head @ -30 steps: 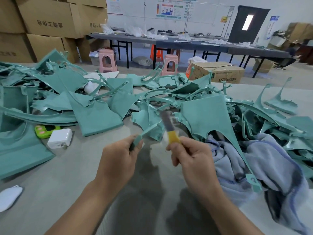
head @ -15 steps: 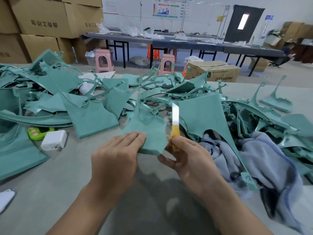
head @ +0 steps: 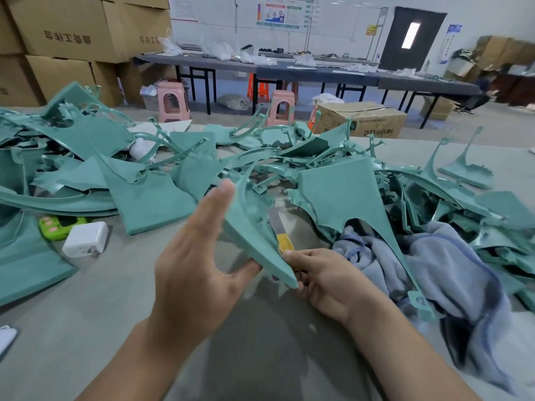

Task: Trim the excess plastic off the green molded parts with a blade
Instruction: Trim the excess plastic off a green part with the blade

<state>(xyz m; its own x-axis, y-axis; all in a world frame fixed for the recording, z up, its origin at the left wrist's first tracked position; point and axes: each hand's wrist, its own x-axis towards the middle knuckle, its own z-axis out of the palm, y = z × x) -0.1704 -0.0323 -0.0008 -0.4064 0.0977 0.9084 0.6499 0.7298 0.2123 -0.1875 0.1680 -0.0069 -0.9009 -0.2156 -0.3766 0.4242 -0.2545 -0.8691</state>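
Far left on the table (head: 86, 314): a flat green panel (head: 26, 264) at the edge, then a lime-green gadget (head: 55, 227) w/ pink buttons, touching a white charger (head: 85, 239) just to its right. Behind them a heap of green parts (head: 121, 169) runs across the whole table.

Centre-left: left hand (head: 197, 264) is up, fingers straight and together, thumb spread out; the green piece (head: 254, 235) sits between thumb tip and fingers, so the hand is clamped on it, loosely by the look. The piece is held above the table, tilted, narrow end down toward the person, blurred at the top.

Just right of it: the knife (head: 279, 231), yellow handle, metal blade pointing up & away, lying right along the piece's right edge. Right hand (head: 324, 282) is closed round the handle; its fingertips touch the piece's lower corner.

Right: big triangular green part (head: 347, 195) leaning over a crumpled blue-grey cloth (head: 434, 270). More green offcuts (head: 463, 172) far right.
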